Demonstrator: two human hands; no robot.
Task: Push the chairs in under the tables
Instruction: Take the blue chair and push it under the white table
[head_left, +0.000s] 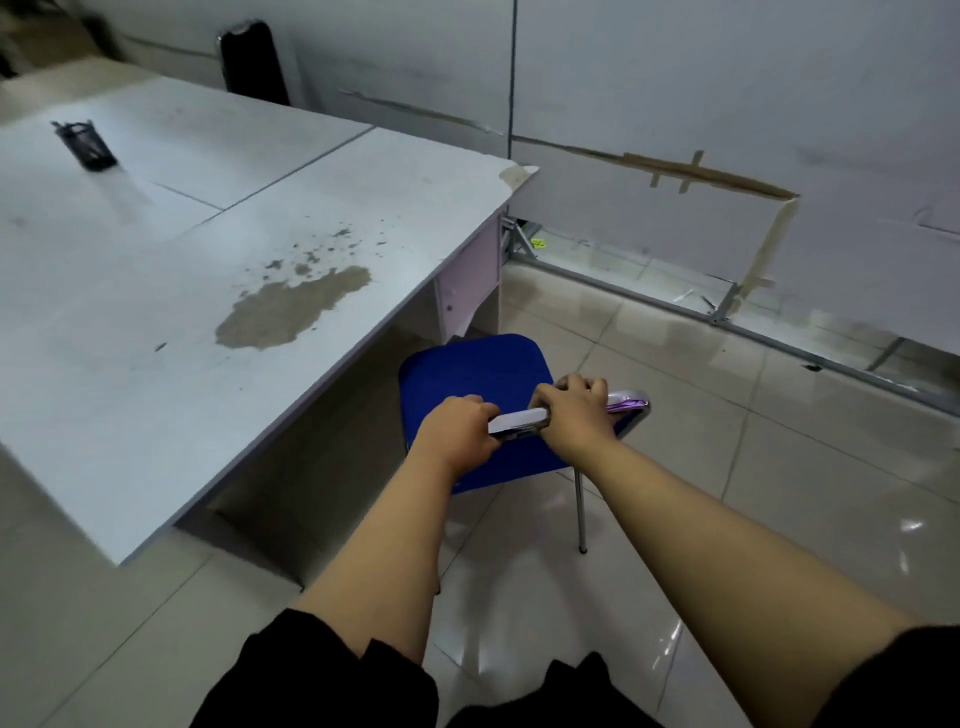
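Both hands clamp the chair's top rail beside the desk.

The left hand and right hand each hold a closed grip on the shiny backrest rail of the blue chair, whose seat stands on the tiled floor just beside the desk, its front edge near the desk's drawer unit. Pushed askew, the seat would likely knock that unit or the desk's edge rather than slide under. Only one chair leg shows clearly; the arms hide the others, and the dark object on the desk is blurred.
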